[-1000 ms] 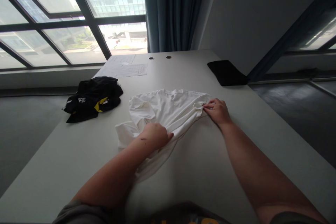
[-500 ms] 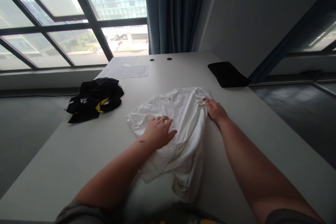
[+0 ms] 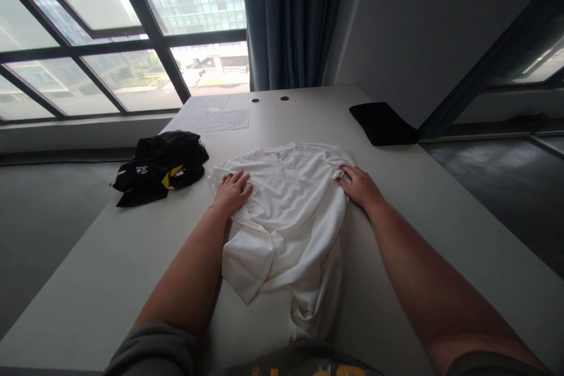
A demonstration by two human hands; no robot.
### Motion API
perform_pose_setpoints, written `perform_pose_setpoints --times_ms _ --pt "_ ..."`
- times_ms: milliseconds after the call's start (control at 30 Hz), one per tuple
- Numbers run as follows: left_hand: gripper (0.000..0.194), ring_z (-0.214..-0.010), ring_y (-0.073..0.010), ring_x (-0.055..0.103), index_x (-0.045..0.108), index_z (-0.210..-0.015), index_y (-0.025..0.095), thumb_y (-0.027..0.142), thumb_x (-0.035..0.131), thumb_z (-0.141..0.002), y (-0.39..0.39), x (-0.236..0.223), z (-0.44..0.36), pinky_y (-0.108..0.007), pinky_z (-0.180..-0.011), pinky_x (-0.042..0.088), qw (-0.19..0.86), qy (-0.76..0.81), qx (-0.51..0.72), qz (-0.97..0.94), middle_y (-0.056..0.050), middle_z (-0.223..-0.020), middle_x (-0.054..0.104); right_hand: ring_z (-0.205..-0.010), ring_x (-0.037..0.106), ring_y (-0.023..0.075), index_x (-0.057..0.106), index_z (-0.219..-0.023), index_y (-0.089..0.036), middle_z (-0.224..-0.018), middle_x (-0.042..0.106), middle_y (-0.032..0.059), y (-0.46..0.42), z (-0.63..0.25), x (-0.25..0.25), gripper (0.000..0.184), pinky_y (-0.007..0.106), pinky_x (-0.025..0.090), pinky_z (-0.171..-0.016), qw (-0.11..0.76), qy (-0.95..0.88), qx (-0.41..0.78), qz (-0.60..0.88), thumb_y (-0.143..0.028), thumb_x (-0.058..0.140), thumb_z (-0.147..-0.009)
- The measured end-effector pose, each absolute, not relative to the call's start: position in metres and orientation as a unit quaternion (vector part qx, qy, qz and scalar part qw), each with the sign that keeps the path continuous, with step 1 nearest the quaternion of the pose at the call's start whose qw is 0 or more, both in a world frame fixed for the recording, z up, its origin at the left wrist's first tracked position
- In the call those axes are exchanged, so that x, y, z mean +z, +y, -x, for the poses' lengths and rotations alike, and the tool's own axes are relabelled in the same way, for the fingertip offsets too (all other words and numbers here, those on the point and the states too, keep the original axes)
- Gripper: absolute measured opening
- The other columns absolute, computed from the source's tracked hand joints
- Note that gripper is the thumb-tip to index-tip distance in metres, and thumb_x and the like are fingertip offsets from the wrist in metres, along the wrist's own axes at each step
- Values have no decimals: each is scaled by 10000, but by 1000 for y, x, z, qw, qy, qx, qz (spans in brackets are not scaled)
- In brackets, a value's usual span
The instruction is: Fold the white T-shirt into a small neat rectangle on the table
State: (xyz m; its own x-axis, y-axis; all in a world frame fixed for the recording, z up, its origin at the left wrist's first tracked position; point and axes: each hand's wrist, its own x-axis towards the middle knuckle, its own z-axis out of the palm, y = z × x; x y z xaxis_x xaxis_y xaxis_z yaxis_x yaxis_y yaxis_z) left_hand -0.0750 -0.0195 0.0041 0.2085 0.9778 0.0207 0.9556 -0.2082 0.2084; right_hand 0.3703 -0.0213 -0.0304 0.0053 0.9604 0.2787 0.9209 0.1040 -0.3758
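A white T-shirt [image 3: 286, 194] lies on the table, collar at the far side, its upper part spread out and its lower part bunched in folds toward me. My left hand [image 3: 232, 192] rests on the shirt's left sleeve area, palm down with fingers spread. At the opposite sleeve, my right hand [image 3: 359, 187] has a small gathered bit of cloth between thumb and fingers. The near hem ends in loose folds close to my body, and one corner of cloth points down at the left.
A crumpled black garment with yellow [image 3: 163, 167] sits on the left of the white table [image 3: 145, 258]. Sheets of paper [image 3: 224, 119] lie at the far left, near two round cable holes. A flat black item [image 3: 385, 123] is at the far right.
My left hand has moved left and away from me, from mid-shirt to the left sleeve. The shirt's chest is spread wider and flatter. My right hand stays at the right sleeve, its thumb nearer the cloth.
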Motion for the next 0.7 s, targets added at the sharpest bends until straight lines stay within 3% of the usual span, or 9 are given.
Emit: perform_pose_setpoints --times_ms 167,233,333,400,500,567,700 --pt "380 -1405 -246 498 678 -1286 235 394 530 -974 -17 2 81 -415 -1237 338 67 614 161 -770 -66 -1523 571 -1372 543 361 710 -1326 -188 -1410 667 143 -24 -371 -30 478 515 411 -1158 239 -671 27 702 -400 539 -933" --pt "307 -1342 -227 542 706 -1160 212 347 495 -983 -16 3 81 -385 -1196 398 69 611 198 -763 -82 -1429 634 -1319 585 358 737 -1287 -209 -1361 698 132 -24 -372 -30 450 505 451 -1119 244 -658 20 712 -370 545 -913" --pt "368 -1312 -213 558 711 -1071 204 310 360 -1035 -15 5 81 -371 -1170 428 84 617 235 -746 -90 -1361 673 -1244 628 336 727 -1306 -172 -1323 710 150 -24 -373 -28 471 472 474 -1098 266 -677 15 686 -342 531 -913" --pt "433 -1303 -209 566 718 -1061 206 294 295 -1053 -14 4 79 -366 -1161 433 88 620 247 -739 -87 -1338 689 -1240 626 305 708 -1333 -144 -1312 707 157 -24 -371 -25 482 440 456 -1123 280 -710 13 646 -323 484 -946" --pt "425 -1292 -218 575 736 -1103 209 323 329 -1056 -13 0 77 -391 -1180 403 83 615 238 -747 -71 -1343 695 -1250 611 282 720 -1330 -172 -1312 684 147 -26 -364 -21 473 432 441 -1137 255 -747 14 614 -333 418 -1005" --pt "385 -1301 -238 570 740 -1164 225 359 399 -1045 -13 -4 76 -434 -1208 357 80 609 220 -758 -54 -1380 679 -1312 568 309 719 -1347 -211 -1416 612 154 -29 -358 -19 472 477 429 -1141 219 -746 10 629 -388 420 -1027" --pt "378 -1323 -274 551 717 -1281 280 408 464 -1032 -13 -11 75 -485 -1219 313 77 608 201 -764 -28 -1457 631 -1501 351 401 607 -1483 -297 -1638 387 146 -38 -341 -17 517 609 363 -1155 144 -739 5 658 -500 456 -1032"
